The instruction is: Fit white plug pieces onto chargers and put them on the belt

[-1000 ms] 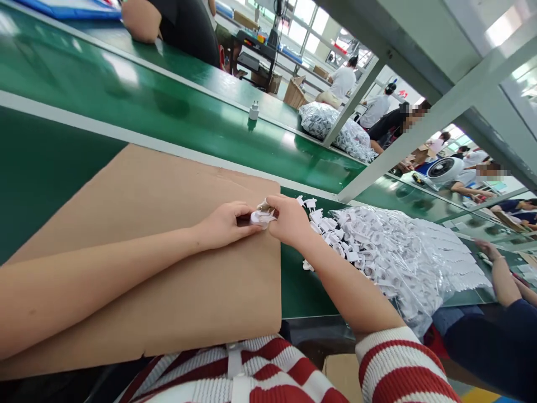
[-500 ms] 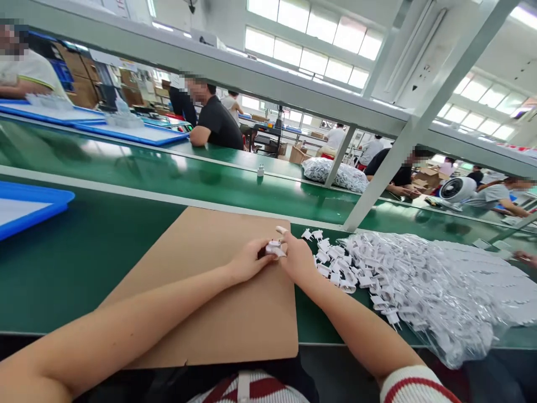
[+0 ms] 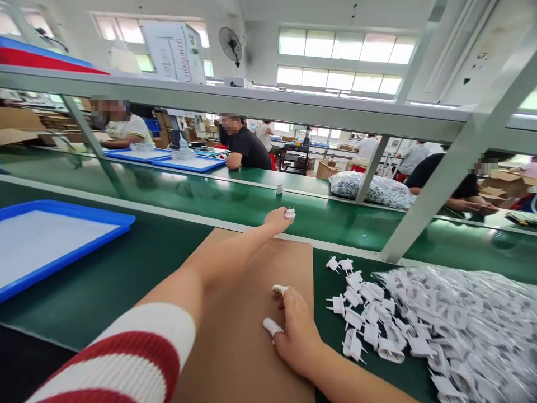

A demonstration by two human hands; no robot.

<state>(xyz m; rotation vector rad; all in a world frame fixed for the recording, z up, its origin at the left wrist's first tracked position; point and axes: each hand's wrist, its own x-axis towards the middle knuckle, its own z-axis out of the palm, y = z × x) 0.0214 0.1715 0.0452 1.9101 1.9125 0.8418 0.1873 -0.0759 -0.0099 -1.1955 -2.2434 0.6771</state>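
Observation:
My left hand [image 3: 277, 218] is stretched out over the green conveyor belt [image 3: 235, 204], pinching a small white plug piece [image 3: 290, 212] at its fingertips. My right hand [image 3: 296, 330] rests on the brown cardboard sheet [image 3: 247, 336] with white tape on two fingertips, fingers loosely apart and holding nothing. Just to its right lie loose white plug parts [image 3: 356, 313] spilling from a large pile [image 3: 461, 324] in clear plastic. Another white plug [image 3: 279, 188] stands upright farther along the belt.
A blue tray [image 3: 59, 240] with a white inside sits at the left. A grey metal frame post [image 3: 453, 168] slants up at the right. Other people sit across the belt, with blue trays and a second bag of white parts [image 3: 373, 190].
My left hand left the right one and reached forward over the belt with the white plug piece. The right hand drew back onto the cardboard. The view tilted upward.

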